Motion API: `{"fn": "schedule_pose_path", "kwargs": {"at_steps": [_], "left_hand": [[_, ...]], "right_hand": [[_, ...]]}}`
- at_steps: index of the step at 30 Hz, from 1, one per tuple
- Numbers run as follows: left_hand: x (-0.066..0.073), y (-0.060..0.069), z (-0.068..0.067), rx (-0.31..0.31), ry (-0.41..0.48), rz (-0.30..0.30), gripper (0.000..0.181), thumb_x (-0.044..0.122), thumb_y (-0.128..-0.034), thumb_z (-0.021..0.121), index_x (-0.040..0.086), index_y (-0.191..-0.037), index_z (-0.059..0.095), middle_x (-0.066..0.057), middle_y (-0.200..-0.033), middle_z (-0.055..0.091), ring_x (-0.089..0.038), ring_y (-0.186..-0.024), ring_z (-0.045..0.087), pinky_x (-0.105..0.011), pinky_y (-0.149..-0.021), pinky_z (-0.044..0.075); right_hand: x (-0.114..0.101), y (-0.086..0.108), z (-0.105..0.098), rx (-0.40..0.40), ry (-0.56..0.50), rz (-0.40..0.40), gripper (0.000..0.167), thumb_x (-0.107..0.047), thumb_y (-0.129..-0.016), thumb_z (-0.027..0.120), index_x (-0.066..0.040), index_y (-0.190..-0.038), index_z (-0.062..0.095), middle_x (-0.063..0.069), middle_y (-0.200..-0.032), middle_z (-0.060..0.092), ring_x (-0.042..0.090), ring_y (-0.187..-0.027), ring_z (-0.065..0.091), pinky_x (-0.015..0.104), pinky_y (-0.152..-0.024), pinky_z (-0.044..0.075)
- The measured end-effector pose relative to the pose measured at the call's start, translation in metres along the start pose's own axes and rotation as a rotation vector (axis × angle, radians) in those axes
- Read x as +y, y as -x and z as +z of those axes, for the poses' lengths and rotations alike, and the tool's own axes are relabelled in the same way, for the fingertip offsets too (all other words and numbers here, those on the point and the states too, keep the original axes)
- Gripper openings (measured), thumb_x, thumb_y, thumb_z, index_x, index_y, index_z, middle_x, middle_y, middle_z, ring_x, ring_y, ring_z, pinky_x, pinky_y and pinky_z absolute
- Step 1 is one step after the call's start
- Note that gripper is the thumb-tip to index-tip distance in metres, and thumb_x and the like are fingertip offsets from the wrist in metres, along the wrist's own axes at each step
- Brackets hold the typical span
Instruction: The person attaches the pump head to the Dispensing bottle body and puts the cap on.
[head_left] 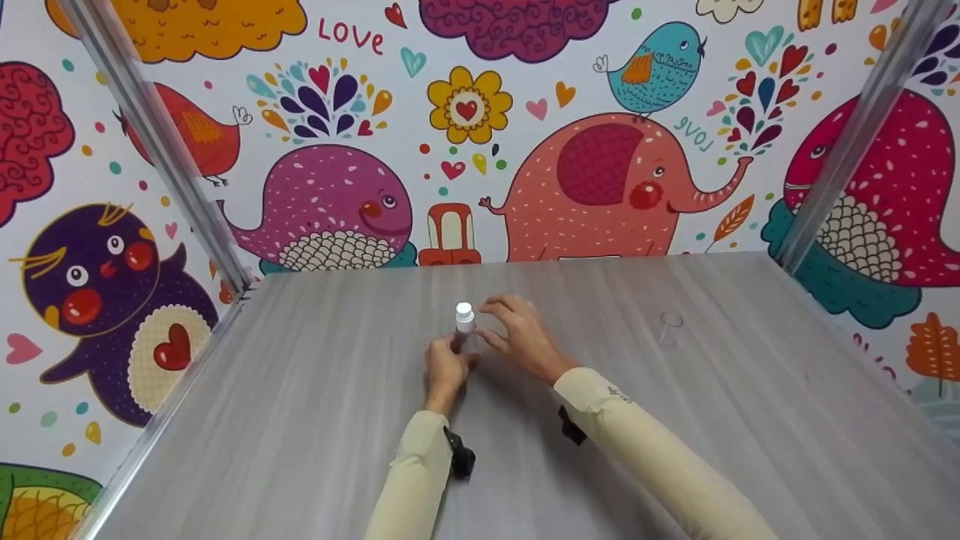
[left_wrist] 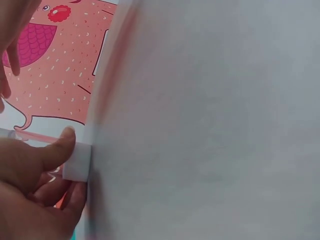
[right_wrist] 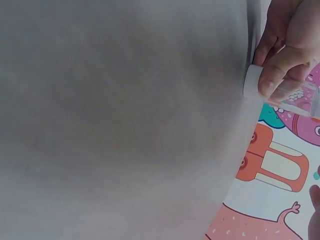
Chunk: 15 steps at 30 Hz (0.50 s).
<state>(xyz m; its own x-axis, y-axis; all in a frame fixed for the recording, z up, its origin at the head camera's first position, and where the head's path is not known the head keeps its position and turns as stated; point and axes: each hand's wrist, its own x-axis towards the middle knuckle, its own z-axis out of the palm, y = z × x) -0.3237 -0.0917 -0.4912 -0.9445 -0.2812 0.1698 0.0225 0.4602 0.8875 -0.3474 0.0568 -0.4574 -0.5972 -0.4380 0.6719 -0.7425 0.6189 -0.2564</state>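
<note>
A small bottle stands near the middle of the table, its upper end white. My left hand grips it low, thumb and fingers round it; in the left wrist view the left hand covers much of its white lower part. The right wrist view shows a clear body above that white base. To the right of the bottle's top is my right hand, fingers parted and loosely bent, nothing between them. Whether a fingertip touches the bottle is unclear.
A faint, clear cup-like object is on the grey wood-grain table, right of my hands. Walls printed with cartoon animals rise behind and beside the table, with metal posts at the corners.
</note>
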Motion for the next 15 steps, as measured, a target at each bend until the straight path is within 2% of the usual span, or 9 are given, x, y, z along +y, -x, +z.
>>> {"fn": "schedule_pose_path", "kwargs": {"at_steps": [7, 12, 15], "left_hand": [[0.000, 0.001, 0.000, -0.014, 0.056, -0.037, 0.019, -0.003, -0.0807, 0.075, -0.003, -0.099, 0.074, -0.018, -0.096, 0.076, -0.022, -0.079, 0.067, -0.038, -0.075, 0.056], [0.000, 0.001, 0.001, -0.026, 0.094, -0.040, 0.020, -0.004, -0.0809, 0.075, -0.005, -0.100, 0.072, -0.018, -0.090, 0.075, -0.020, -0.074, 0.071, -0.032, -0.069, 0.058], [0.000, 0.001, 0.001, -0.019, 0.078, -0.044, 0.023, -0.002, -0.0796, 0.077, -0.006, -0.101, 0.071, -0.019, -0.091, 0.075, -0.020, -0.075, 0.070, -0.034, -0.071, 0.058]], "right_hand": [[0.008, 0.006, -0.007, -0.012, 0.047, -0.014, 0.041, -0.022, -0.083, 0.081, -0.008, -0.119, 0.068, 0.010, -0.121, 0.065, 0.027, -0.112, 0.059, 0.042, -0.090, 0.046], [0.015, 0.011, -0.014, -0.080, 0.059, 0.021, 0.045, -0.024, -0.085, 0.080, -0.007, -0.124, 0.066, 0.010, -0.125, 0.064, 0.027, -0.116, 0.059, 0.044, -0.094, 0.046], [0.020, 0.014, -0.019, -0.126, 0.069, 0.051, 0.047, -0.026, -0.086, 0.079, -0.007, -0.126, 0.065, 0.010, -0.128, 0.064, 0.028, -0.118, 0.058, 0.045, -0.096, 0.045]]}}
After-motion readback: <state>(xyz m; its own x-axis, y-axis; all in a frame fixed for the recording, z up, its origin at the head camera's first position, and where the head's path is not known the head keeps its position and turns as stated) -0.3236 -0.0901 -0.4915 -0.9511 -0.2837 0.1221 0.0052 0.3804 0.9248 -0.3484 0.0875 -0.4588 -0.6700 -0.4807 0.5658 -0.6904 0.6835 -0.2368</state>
